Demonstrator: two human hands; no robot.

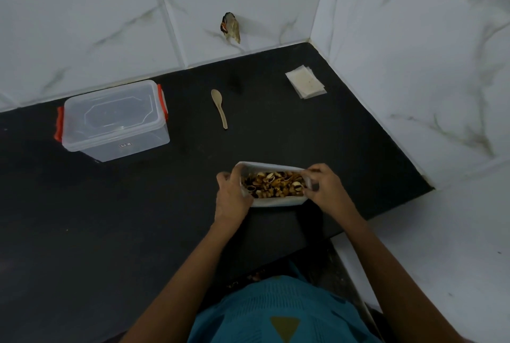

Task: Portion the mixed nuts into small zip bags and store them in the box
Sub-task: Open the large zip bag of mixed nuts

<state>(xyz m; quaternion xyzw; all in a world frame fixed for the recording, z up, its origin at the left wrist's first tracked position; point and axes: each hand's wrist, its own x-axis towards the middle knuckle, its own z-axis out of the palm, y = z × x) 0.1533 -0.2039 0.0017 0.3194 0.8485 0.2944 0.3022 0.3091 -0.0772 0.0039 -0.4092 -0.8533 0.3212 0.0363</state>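
A white pouch (271, 201) of mixed nuts (273, 184) stands open on the black counter (138, 218) in front of me. My left hand (231, 190) grips its left edge and my right hand (323, 186) pinches its right rim, holding the mouth wide. A clear plastic box (116, 121) with orange clips and its lid on sits at the far left. A small stack of flat zip bags (305, 81) lies at the far right near the wall corner. A wooden spoon (220, 107) lies between the box and the bags.
White marbled tile walls (414, 52) close the counter at the back and right. A dark mark or hole (230, 27) shows on the back wall. The counter's front edge drops off near my teal garment (276, 312).
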